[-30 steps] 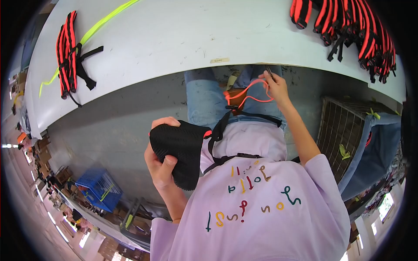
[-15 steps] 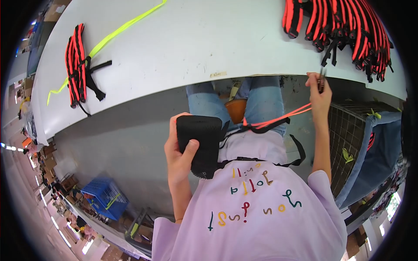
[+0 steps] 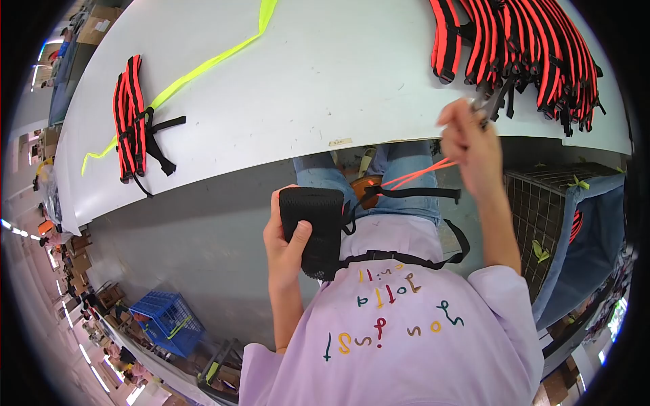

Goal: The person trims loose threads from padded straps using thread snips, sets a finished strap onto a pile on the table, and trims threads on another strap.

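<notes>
My left hand (image 3: 286, 247) is wrapped round a folded black mesh pad (image 3: 313, 227), its thumb pressed on the front. A black strap (image 3: 420, 193) extends from the pad's side, across my lap. My right hand (image 3: 472, 149) is closed near the table edge, partly blurred. From it projects a small dark pointed tool (image 3: 489, 108) that looks like thread snips. Thin orange cords (image 3: 421, 173) stretch from my lap to the right hand; how the fingers grip them is hidden.
On the white table (image 3: 305, 81), a pile of orange-and-black straps (image 3: 521, 54) lies right and a smaller bundle (image 3: 131, 122) left, with a neon yellow ribbon (image 3: 203, 66). A wire cage (image 3: 535, 223) with blue cloth stands right; a blue crate (image 3: 168, 321) sits lower left.
My right hand has shifted left and turned, its tool now beside the strap pile. The black strap has swung out to the right over my lap. My left hand keeps its hold.
</notes>
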`<move>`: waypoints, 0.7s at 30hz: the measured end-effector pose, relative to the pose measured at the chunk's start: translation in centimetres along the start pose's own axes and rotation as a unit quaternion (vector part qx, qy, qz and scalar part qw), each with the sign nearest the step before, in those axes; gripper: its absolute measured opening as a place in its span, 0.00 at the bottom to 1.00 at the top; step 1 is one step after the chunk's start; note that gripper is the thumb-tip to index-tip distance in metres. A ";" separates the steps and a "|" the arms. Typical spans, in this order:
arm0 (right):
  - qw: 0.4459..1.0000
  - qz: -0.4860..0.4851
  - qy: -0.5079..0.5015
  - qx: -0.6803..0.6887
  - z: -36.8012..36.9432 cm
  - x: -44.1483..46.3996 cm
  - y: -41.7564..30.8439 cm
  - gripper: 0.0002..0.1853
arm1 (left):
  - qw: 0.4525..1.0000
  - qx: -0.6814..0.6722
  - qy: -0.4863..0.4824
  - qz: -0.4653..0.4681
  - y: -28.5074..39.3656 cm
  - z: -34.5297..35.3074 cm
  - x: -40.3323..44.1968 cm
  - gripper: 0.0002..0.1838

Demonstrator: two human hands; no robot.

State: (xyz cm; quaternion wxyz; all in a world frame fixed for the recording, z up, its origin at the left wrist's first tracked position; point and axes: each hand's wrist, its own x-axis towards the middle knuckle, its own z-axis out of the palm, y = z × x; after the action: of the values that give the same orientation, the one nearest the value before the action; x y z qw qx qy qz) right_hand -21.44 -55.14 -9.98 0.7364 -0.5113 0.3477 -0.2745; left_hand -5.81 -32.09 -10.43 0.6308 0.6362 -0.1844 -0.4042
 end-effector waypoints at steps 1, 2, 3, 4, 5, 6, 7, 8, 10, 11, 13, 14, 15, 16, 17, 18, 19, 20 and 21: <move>0.999 0.019 -0.025 0.021 0.4 0.0 1.4 0.21 | 1.000 -0.004 -0.004 0.000 -0.1 -0.2 0.1 0.21; 0.997 0.039 -0.048 0.043 0.8 0.0 2.6 0.21 | 1.000 -0.006 -0.009 -0.001 -0.2 -0.5 0.2 0.21; 0.997 0.046 -0.055 0.035 1.0 -0.2 3.2 0.21 | 1.000 -0.010 -0.016 -0.002 -0.3 -0.7 0.3 0.22; 0.996 0.053 -0.061 0.026 1.2 -0.4 3.5 0.20 | 0.999 -0.014 -0.043 0.010 -0.4 -0.9 0.3 0.22; 0.996 0.058 -0.067 0.016 1.2 -0.5 3.8 0.20 | 0.997 -0.019 -0.071 0.024 -0.5 -1.2 0.4 0.22; 0.991 0.063 -0.110 0.029 1.0 -0.4 3.7 0.18 | 0.994 -0.024 -0.099 0.038 -0.6 -1.3 0.5 0.22; 0.990 0.067 -0.118 0.033 1.0 -0.5 3.5 0.18 | 0.994 -0.022 -0.100 0.044 -0.6 -1.3 0.5 0.22; 0.989 0.071 -0.126 0.036 1.1 -0.7 3.1 0.18 | 0.994 -0.019 -0.101 0.049 -0.6 -1.2 0.5 0.23; 0.989 0.064 -0.127 0.040 1.9 -0.7 1.9 0.17 | 0.993 -0.020 -0.100 0.051 -0.7 -1.2 0.4 0.23; 0.990 0.053 -0.122 0.039 2.4 -0.7 1.4 0.17 | 0.994 -0.024 -0.098 0.049 -0.7 -1.3 0.4 0.23; 0.992 0.048 -0.112 0.043 2.5 -0.5 1.4 0.17 | 0.994 -0.025 -0.088 0.050 -0.6 -1.4 0.4 0.24; 0.992 0.056 -0.106 0.048 2.4 -0.4 1.8 0.18 | 0.995 -0.022 -0.081 0.052 -0.5 -1.6 0.3 0.24; 0.991 0.065 -0.102 0.053 2.2 -0.3 2.0 0.18 | 0.996 -0.019 -0.072 0.054 -0.5 -1.7 0.2 0.24; 0.991 0.060 -0.102 0.059 1.9 -0.1 1.8 0.18 | 0.996 -0.021 -0.070 0.055 -0.5 -2.0 0.2 0.25; 0.991 0.057 -0.099 0.064 1.5 -0.1 1.4 0.19 | 0.996 -0.022 -0.069 0.054 -0.6 -2.2 0.2 0.25; 0.992 0.053 -0.094 0.069 1.1 0.0 1.1 0.20 | 0.996 -0.025 -0.069 0.053 -0.7 -2.3 0.1 0.25; 0.994 0.038 -0.094 0.052 1.2 0.1 0.8 0.19 | 0.995 -0.027 -0.071 0.057 -0.5 -2.1 0.1 0.26; 0.995 0.021 -0.094 0.035 1.3 0.3 0.5 0.19 | 0.995 -0.029 -0.073 0.062 -0.1 -1.7 0.1 0.26; 0.995 0.004 -0.095 0.019 1.5 0.6 0.4 0.20 | 0.995 -0.030 -0.074 0.067 0.2 -1.6 0.1 0.27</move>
State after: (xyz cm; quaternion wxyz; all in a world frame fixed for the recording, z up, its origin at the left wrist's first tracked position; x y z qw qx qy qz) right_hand -19.92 -54.62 -10.13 0.7766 -0.5199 0.2727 -0.2285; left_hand -4.49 -31.17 -10.52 0.6601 0.5714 -0.2604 -0.4123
